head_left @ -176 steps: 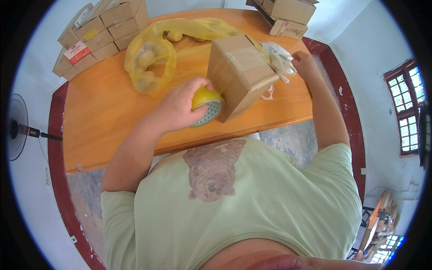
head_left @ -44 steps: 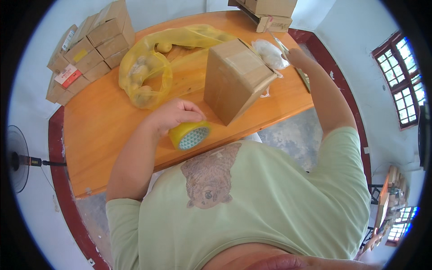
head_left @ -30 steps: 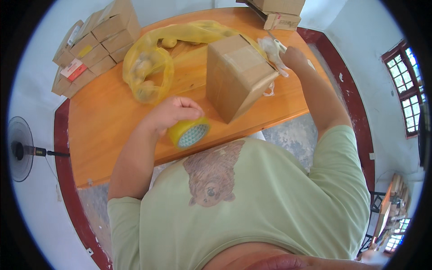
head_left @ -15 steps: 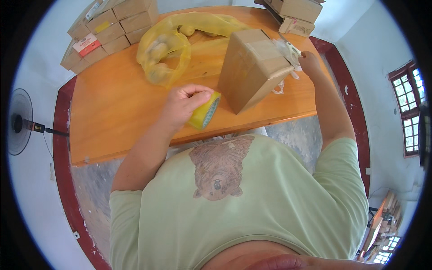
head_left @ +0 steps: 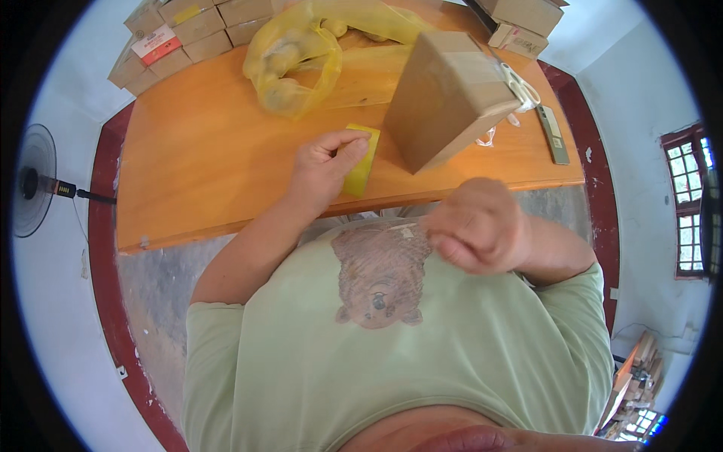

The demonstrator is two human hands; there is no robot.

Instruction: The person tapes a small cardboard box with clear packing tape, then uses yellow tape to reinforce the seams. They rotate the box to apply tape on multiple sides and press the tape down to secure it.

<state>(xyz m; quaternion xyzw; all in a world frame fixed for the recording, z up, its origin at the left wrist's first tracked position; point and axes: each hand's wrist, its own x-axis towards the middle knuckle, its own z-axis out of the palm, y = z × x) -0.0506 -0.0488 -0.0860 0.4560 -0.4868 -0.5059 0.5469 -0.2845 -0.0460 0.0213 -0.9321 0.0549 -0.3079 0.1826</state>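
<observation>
My left hand (head_left: 331, 167) grips a roll of yellow packing tape (head_left: 363, 162) above the table's near edge, seen nearly edge-on. My right hand (head_left: 482, 226) is off the table, in front of my shirt. Motion blurs its curled fingers, and I cannot make out anything in them. A tall brown cardboard box (head_left: 444, 102) stands on the table, between and beyond my hands. White-handled scissors (head_left: 521, 87) lie by its right side, their blades partly hidden.
Light-coloured round things fill a yellow plastic bag (head_left: 290, 68) on the wooden table (head_left: 203, 158). Brown boxes (head_left: 207, 45) are stacked at the far left, and more boxes (head_left: 520, 38) at the far right. A phone-like slim device (head_left: 553, 134) lies near the right edge. A fan (head_left: 34, 181) stands left.
My right hand has come from the scissors beside the box back toward my chest, leaving them on the table. The left hand still holds the tape roll, now turned more edge-on.
</observation>
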